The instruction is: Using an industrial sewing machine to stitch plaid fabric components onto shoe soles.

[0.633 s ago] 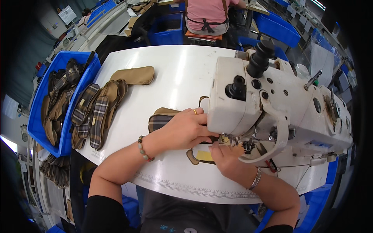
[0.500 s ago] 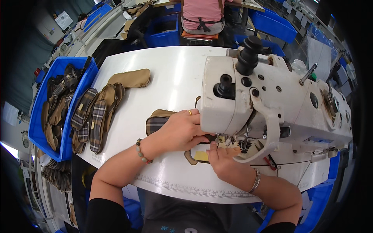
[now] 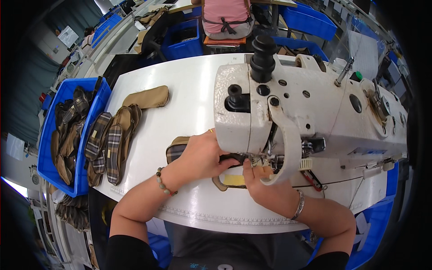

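A white sewing machine (image 3: pixel 234 121) stands over the work table, its needle area just right of my hands. My left hand (image 3: pixel 200 155) is closed, thumb and fingers pinching a dark fabric edge (image 3: pixel 231 160) left of the needle. Beside the presser foot, my right hand (image 3: pixel 267 186) has its fingertips bunched against the same edge; its grip is partly hidden. A tan and plaid pouch piece (image 3: pixel 176 152) lies left of my left hand. Below the pinched edge rest a tan-edged piece (image 3: pixel 219 183) and a yellow patch (image 3: pixel 234 180).
Left on the table lie several plaid and tan pouches (image 3: pixel 114 153) and a tan pouch (image 3: pixel 150 96). A blue bin (image 3: pixel 81 184) with more pouches stands beside them. Red-handled snips (image 3: pixel 311 179) lie right of my right hand. A person in pink (image 3: pixel 226 18) sits beyond the table.
The whole view has shifted slightly, so the machine appears further left. My left thumb now shows over the dark edge, and both hands stay beside the needle.
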`<state>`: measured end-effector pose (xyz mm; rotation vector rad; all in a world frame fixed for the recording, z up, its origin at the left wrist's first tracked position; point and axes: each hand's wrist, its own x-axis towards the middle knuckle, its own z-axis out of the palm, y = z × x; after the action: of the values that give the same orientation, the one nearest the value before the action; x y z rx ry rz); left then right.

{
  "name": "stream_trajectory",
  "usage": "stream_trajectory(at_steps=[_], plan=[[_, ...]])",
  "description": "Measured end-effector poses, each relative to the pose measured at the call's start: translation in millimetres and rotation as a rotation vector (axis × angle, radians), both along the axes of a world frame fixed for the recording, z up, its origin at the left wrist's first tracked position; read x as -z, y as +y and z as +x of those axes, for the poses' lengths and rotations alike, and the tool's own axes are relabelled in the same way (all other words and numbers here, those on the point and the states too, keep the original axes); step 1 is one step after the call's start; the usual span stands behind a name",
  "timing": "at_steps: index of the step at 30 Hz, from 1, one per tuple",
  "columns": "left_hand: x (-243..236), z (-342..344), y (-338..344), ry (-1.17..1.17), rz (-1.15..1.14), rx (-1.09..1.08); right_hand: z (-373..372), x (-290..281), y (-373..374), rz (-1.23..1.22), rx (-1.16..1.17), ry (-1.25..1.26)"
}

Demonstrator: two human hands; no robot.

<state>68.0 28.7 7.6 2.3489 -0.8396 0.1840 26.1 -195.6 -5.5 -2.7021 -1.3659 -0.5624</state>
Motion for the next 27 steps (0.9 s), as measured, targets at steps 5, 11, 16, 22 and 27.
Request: stream_trajectory(at_steps=[5, 11, 16, 22, 27], plan=[[-5.0, -3.0, -3.1, -0.001, 0.026, -0.028, 1.6, -1.5, -0.9, 0.016, -0.011, -0.009], [1.7, -0.6, -5.2, -0.055, 0.092, -0.081, 4.0, 6.4, -2.4, 0.028, 0.002, 0.039], [5.8, 1.1, -5.7, -0.075, 0.088, -0.084, 4.5, 9.8, -5.7, 0.008, -0.037, 0.026], [-10.1, -4.9, -12.9, -0.072, 0.208, -0.103, -4.3, 16.0, -2.4, 0.044, 0.022, -0.112], [-13.3, -10.0, -16.0, -0.124, 0.263, -0.139, -7.8, 13.9, -2.4, 0.037, -0.018, -0.011]])
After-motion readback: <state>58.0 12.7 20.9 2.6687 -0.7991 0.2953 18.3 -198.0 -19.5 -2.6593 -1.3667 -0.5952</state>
